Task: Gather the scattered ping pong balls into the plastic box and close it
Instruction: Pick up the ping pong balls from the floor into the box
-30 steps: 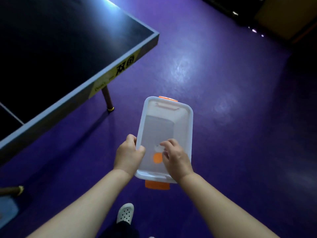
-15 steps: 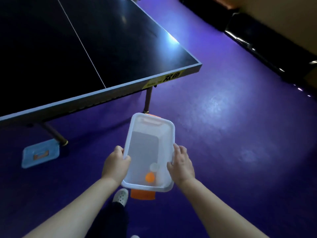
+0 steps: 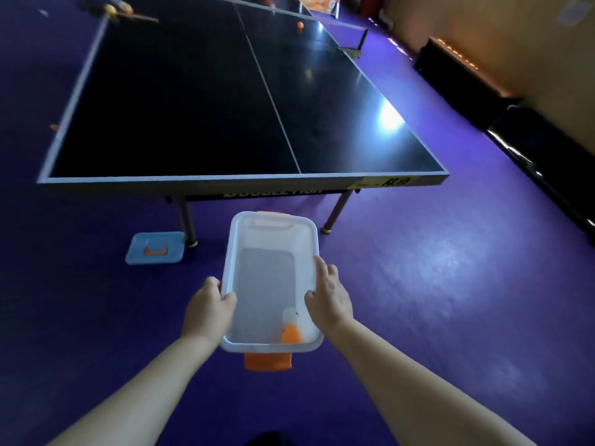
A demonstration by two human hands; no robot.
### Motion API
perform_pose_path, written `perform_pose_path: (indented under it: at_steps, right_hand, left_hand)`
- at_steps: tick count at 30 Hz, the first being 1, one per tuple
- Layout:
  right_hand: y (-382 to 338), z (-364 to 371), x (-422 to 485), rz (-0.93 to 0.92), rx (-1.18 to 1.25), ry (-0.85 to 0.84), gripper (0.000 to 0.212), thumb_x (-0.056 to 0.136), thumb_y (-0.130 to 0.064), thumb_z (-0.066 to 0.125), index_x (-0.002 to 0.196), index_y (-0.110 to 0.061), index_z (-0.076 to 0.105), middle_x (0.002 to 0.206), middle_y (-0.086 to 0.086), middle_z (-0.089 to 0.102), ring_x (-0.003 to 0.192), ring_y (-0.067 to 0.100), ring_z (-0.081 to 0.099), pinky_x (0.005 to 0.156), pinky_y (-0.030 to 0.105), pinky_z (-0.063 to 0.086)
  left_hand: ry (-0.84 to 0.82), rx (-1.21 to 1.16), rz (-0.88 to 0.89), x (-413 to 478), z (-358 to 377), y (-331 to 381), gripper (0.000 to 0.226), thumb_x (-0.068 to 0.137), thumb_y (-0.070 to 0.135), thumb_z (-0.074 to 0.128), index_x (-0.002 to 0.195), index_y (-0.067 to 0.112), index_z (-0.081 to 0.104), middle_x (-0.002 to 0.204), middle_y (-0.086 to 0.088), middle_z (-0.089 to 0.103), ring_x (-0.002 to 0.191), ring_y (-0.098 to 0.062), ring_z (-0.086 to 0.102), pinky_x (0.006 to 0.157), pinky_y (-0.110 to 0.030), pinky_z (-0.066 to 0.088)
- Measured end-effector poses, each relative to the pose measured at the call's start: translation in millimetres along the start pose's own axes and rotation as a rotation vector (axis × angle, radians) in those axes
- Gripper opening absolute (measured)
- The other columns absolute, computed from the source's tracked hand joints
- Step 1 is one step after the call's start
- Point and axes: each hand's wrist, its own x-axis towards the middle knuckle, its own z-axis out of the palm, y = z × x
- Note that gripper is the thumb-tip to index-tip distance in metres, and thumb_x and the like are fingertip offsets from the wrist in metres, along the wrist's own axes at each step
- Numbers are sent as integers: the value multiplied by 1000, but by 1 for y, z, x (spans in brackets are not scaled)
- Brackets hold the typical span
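I carry a clear plastic box (image 3: 270,226) with orange latches above the purple floor. My left hand (image 3: 211,309) grips its left rim and my right hand (image 3: 328,297) grips its right rim. Inside, at the near end, lie a white ball (image 3: 290,315) and an orange ball (image 3: 290,335). Another orange ball (image 3: 300,25) sits on the far half of the ping pong table (image 3: 209,101). The box's blue lid (image 3: 156,247) with an orange handle lies on the floor by a table leg.
The dark table fills the space ahead, its near edge just beyond the box. Two table legs (image 3: 188,220) stand on the floor in front. Dark benches (image 3: 541,149) line the right wall. Open purple floor stretches to the right.
The view has swung left and up, bringing the whole table and the lid into sight. My right hand left the inside of the box and took hold of its right rim.
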Motion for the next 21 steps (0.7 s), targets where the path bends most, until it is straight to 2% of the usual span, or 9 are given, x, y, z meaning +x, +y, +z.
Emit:
perform_pose_path:
  at_steps: [5, 11, 13, 16, 21]
  right_hand:
    - [-124, 68, -14, -113, -23, -52, 65, 85, -8, 44, 141, -32, 22, 120, 1, 42, 71, 27, 47, 49, 29, 33]
    - [-285, 182, -46, -242, -10, -175, 68, 85, -12, 46, 144, -33, 18, 127, -3, 40, 74, 22, 51, 59, 34, 46]
    - [-337, 216, -57, -284, 11, -228, 68, 85, -13, 46, 144, -33, 18, 128, -4, 39, 75, 21, 51, 59, 33, 46]
    - [-407, 250, -70, -343, 42, -288, 68, 84, -13, 47, 143, -33, 20, 129, -3, 40, 77, 21, 49, 60, 31, 40]
    - [-499, 283, -60, -479, 47, -295, 67, 83, -10, 49, 143, -29, 26, 142, -3, 37, 98, 27, 56, 66, 29, 37]
  left_hand:
    - [104, -26, -74, 13, -113, -84, 13, 89, 14, 50, 83, 6, 41, 73, -7, 52, 65, -29, 49, 52, -32, 31]
    - [207, -53, -205, 23, -260, -210, 23, 91, 16, 48, 72, 15, 34, 60, 3, 42, 49, -15, 38, 44, -29, 26]
    - [254, -58, -265, 26, -304, -248, 25, 91, 16, 47, 71, 18, 34, 60, 3, 43, 48, -13, 38, 43, -27, 26]
    - [320, -85, -363, 34, -361, -294, 15, 91, 17, 46, 77, 13, 41, 62, 1, 47, 50, -15, 42, 45, -28, 30]
    - [411, -156, -451, 60, -424, -338, 15, 91, 18, 48, 78, 13, 43, 65, 0, 51, 54, -16, 46, 45, -29, 31]
